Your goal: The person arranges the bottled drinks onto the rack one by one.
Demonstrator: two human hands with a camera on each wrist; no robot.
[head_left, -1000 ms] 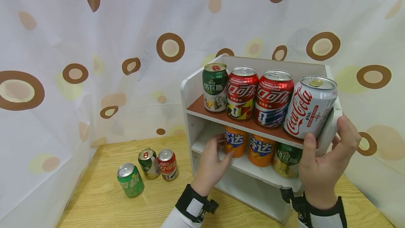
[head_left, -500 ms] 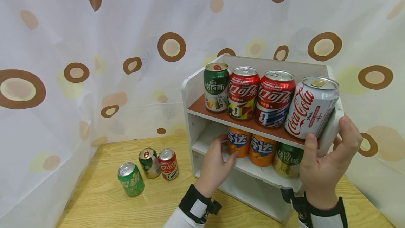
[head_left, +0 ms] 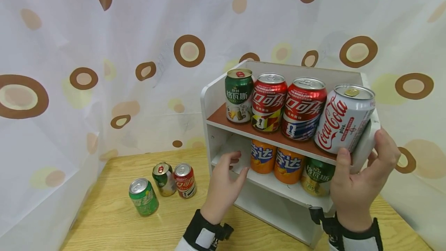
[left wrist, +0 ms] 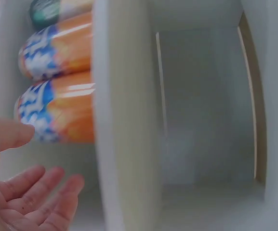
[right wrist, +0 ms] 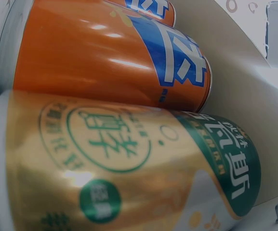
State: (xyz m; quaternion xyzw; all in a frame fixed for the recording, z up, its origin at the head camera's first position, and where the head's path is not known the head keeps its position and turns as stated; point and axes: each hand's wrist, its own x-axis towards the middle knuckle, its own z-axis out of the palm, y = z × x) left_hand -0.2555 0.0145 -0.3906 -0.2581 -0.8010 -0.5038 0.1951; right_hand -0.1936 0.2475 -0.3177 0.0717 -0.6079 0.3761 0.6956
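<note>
A white shelf rack (head_left: 278,209) stands on the table. My right hand (head_left: 362,183) grips its right side panel, thumb at the front edge and fingers behind. My left hand (head_left: 223,191) is at the middle shelf's left part with its fingers spread, holding nothing. Just right of it stands an orange soda can (head_left: 262,158). A second orange can (head_left: 288,165) sits against that one, and a green-and-gold can (right wrist: 105,163) is at the right end. On the top shelf are a green-and-white can (head_left: 238,96), two red cola cans (head_left: 304,109) and a silver Coca-Cola plus can (head_left: 343,121), which leans right.
Left of the rack, a green can (head_left: 144,198), a dark green and gold can (head_left: 164,180) and a red can (head_left: 185,181) stand on the wooden table (head_left: 111,212). A patterned white curtain (head_left: 156,22) hangs behind. The rack's bottom compartment (left wrist: 201,106) holds no can.
My left hand pushed the left orange can rightward against its neighbour, then let go and drew back to the left. The right hand keeps its grip on the rack.
</note>
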